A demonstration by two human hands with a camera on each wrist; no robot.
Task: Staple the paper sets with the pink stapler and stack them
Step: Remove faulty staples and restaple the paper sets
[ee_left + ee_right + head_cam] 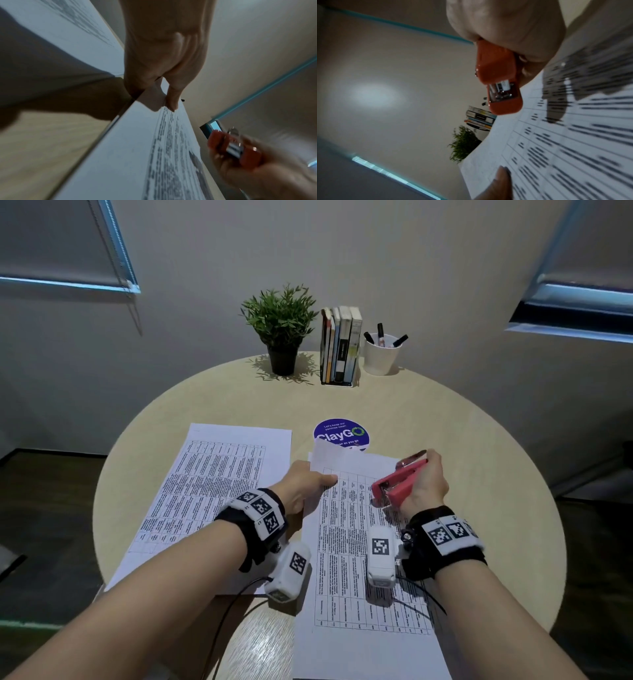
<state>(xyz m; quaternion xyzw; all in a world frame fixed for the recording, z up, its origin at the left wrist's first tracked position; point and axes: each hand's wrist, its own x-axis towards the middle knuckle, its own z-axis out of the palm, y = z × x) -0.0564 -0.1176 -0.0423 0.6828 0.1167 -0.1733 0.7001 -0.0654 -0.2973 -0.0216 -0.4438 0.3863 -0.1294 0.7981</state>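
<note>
Two printed paper sets lie on the round table (462, 440). The left paper set (212, 484) lies flat and untouched. My left hand (305, 484) pinches the right paper set (359, 559) at its upper left edge, thumb (171, 102) on top, and the sheet's far corner curls up. My right hand (428, 484) grips the pink stapler (399, 482) just above that set's upper right part, mouth pointing left toward my left hand. In the right wrist view the stapler (498, 75) hovers over the printed table, clear of the paper.
At the table's back stand a potted plant (281, 326), a row of books (340, 344) and a white cup of markers (382, 354). A blue round sticker (340, 433) shows beyond the right set. The near paper overhangs the table's front edge.
</note>
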